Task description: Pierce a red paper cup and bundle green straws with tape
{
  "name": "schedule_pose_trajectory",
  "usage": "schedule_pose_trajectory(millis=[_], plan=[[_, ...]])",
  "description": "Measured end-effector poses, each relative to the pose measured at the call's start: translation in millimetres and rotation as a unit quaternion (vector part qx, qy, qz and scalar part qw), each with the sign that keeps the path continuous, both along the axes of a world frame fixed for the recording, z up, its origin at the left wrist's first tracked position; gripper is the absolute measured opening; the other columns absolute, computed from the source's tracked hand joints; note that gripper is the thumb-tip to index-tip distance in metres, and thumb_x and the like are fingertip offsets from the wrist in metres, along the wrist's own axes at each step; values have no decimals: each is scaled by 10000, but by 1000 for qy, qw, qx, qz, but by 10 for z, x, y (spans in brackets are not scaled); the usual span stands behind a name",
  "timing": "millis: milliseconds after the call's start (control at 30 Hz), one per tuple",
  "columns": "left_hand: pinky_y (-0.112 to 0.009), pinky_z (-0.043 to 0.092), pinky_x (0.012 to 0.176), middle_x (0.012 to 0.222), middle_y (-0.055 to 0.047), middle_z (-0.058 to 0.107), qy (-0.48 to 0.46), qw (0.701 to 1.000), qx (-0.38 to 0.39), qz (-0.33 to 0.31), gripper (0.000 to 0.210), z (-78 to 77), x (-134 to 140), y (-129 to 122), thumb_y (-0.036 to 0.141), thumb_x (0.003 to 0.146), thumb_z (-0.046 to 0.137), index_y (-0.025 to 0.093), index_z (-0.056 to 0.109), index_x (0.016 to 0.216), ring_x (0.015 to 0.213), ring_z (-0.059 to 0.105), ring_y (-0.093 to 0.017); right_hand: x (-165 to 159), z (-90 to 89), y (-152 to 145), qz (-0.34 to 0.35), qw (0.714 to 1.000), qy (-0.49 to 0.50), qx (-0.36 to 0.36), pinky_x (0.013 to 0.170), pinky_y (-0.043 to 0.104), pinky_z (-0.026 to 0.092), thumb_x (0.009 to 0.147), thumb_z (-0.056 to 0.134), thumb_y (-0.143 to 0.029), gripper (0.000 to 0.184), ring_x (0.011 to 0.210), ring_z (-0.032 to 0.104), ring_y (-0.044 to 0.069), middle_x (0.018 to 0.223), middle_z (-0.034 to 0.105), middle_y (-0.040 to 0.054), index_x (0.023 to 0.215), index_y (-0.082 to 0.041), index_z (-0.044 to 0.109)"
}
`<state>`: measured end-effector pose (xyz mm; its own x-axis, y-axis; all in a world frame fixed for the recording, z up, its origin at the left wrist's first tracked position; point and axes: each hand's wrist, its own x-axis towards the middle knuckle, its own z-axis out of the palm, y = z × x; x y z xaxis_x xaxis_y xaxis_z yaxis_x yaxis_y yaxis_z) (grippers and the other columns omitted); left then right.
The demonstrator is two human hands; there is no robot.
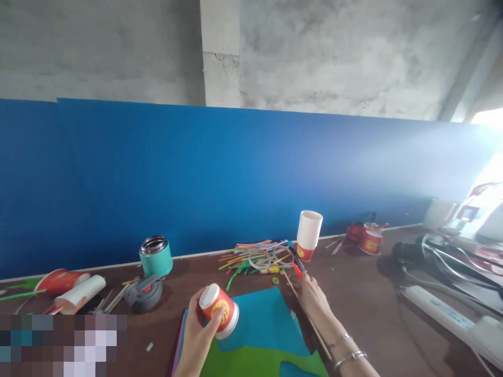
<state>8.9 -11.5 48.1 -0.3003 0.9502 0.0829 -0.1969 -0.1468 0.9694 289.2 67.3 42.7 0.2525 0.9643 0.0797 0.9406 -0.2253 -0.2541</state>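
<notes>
My left hand [200, 324] is wrapped round a red and white paper cup [225, 310] with a yellow emblem, tilted with its closed base up. The cup is above a blue sheet [259, 314] and a green sheet [243, 362] of craft material. My right hand [312, 296] reaches across the table, its fingers closed at a slim red and black tool [297, 270] whose kind I cannot make out. Just behind that hand stands a stack of paper cups [309, 233]. Beside the tool lie colourful pipe cleaners [239, 256] and rolls of clear tape [260, 258].
A teal flask [156, 256] and its grey lid [144, 293] stand left, near fallen cups [65, 281]. Red cups [370, 242] sit at the back right. A white power strip [438, 309] and cables [444, 256] occupy the right. A blue partition [176, 173] borders the table.
</notes>
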Motion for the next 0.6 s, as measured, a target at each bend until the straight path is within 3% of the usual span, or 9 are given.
schedule_pose_trajectory(millis=[167, 267, 400, 600], plan=[[-346, 533, 731, 985, -99, 640, -20, 1000, 0, 2, 646, 17, 25, -4, 400, 544, 803, 171, 514, 1075, 879, 631, -263, -78, 21, -57, -27, 999, -46, -1, 784, 382, 412, 833, 428, -116, 329, 1056, 524, 333, 1103, 553, 212, 1139, -74, 543], [-349, 534, 724, 968, -92, 647, -21, 1000, 4, -3, 629, 0, 24, 1, 386, 548, 807, 183, 526, 1072, 875, 634, -269, -148, 83, -89, -7, 996, -82, 35, 859, 406, 377, 828, 465, -176, 333, 1125, 462, 334, 1181, 528, 186, 1145, -124, 553], [-348, 531, 743, 1003, -102, 637, -8, 1000, 11, -10, 632, -45, 10, 12, 399, 573, 794, 182, 523, 1102, 902, 626, -269, -275, 168, -112, 46, 995, -89, 15, 831, 332, 406, 854, 421, -161, 278, 1045, 542, 267, 1077, 609, 139, 1058, -159, 610], [-334, 537, 726, 996, -88, 659, -33, 999, -3, -10, 731, 3, 7, -11, 393, 522, 824, 188, 529, 1159, 876, 639, -269, -403, 190, -113, 14, 996, -79, -37, 709, 298, 464, 826, 391, -24, 342, 987, 608, 267, 1041, 633, 176, 1049, -121, 632]])
